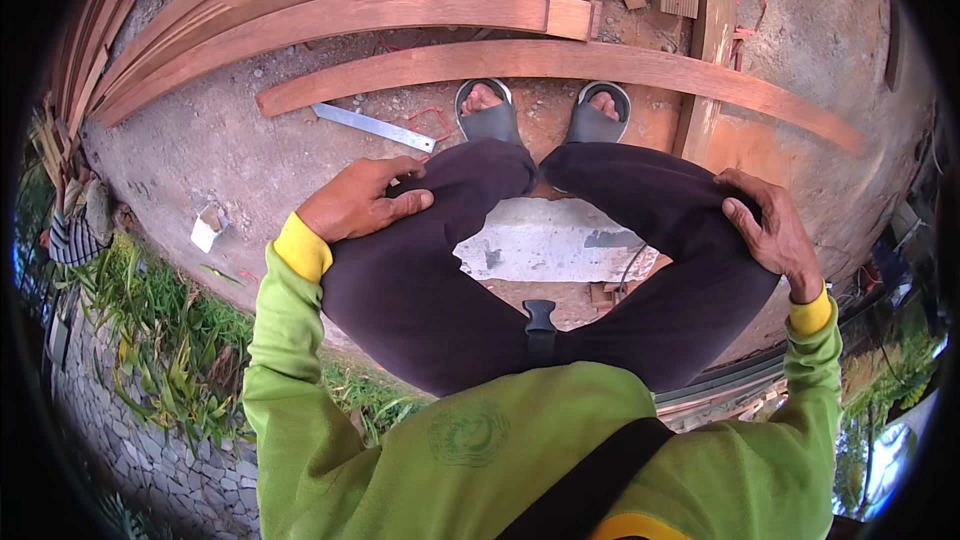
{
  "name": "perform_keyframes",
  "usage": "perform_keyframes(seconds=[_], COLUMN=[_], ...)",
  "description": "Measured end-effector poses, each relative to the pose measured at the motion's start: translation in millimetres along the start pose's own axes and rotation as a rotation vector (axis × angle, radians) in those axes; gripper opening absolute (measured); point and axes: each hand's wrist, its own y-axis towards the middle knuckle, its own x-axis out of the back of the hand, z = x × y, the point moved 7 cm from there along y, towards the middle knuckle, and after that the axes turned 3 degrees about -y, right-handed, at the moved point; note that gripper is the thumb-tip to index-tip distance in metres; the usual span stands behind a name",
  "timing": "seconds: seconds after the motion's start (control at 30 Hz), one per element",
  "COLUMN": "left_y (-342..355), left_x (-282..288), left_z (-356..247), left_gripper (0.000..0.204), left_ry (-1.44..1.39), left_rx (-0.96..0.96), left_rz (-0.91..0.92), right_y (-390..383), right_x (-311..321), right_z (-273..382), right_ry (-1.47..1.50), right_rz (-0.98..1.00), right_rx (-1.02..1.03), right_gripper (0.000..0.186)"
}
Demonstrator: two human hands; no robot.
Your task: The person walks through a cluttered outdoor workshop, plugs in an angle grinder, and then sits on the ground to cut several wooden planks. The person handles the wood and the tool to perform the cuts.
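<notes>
My left hand (365, 198) rests open on my dark-trousered left thigh (400, 300), fingers loosely bent and thumb apart. On the other thigh lies my right hand (762, 220), also open with its fingers draped over the cloth. Both sandaled feet (488, 125) are on the ground behind a long curved reddish plank (500, 60). A metal ruler or square (370, 128) lies on the ground beside the plank, near my left foot. Between my legs is a pale, worn block (540, 240).
Stacked planks (420, 10) cover the upper left, and more timber (712, 30) stands or lies at the upper right. A small white object (208, 227) sits on the left ground. Grass (170, 340), a stone-paved edge (140, 450) and a striped cloth bundle (75, 240) are at the left.
</notes>
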Motion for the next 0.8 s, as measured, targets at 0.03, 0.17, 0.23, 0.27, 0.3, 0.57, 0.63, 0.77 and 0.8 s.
perform_keyframes(seconds=[0.03,0.17,0.23,0.27,0.3,0.57,0.63,0.77,0.8], left_y=[8.5,42.1,56.9,62.3,66.3,38.6,11.1,-40.7,-55.8], left_x=[-0.8,-11.7,-14.0,-16.6,-21.1,-7.3,-1.9,4.0,-5.0], left_z=[5.0,20.6,17.8,17.2,12.0,-16.2,-17.8,-20.6,-30.2], left_gripper=[0.052,0.055,0.056,0.056,0.056,0.054,0.055,0.058,0.058], left_ry=[0.016,0.075,0.159,0.169,0.176,0.45,0.231,0.424,0.441], left_rx=[0.009,0.002,-0.066,-0.133,-0.179,-0.211,-0.186,-0.282,-0.292], left_rz=[0.046,0.175,0.184,0.167,0.176,-0.118,-0.179,-0.49,-0.536], right_y=[7.3,29.5,34.7,34.8,27.6,-39.4,-52.8,-74.9,-67.7], right_x=[-5.2,-23.0,-27.3,-30.4,-35.4,-50.9,-49.9,-46.7,-43.2], right_z=[-3.7,-4.7,-0.7,-0.5,-1.2,-12.9,-26.9,-35.1,-60.0], right_ry=[0.01,-0.027,-0.097,-0.142,-0.181,-0.281,-0.286,-0.479,-0.346], right_rz=[0.05,0.163,0.117,0.086,0.063,-0.355,-0.448,-0.776,-0.648], right_rx=[0.018,0.068,0.14,0.17,0.184,0.28,0.223,0.378,0.289], right_gripper=[0.033,0.033,0.033,0.032,0.032,0.033,0.033,0.035,0.042])
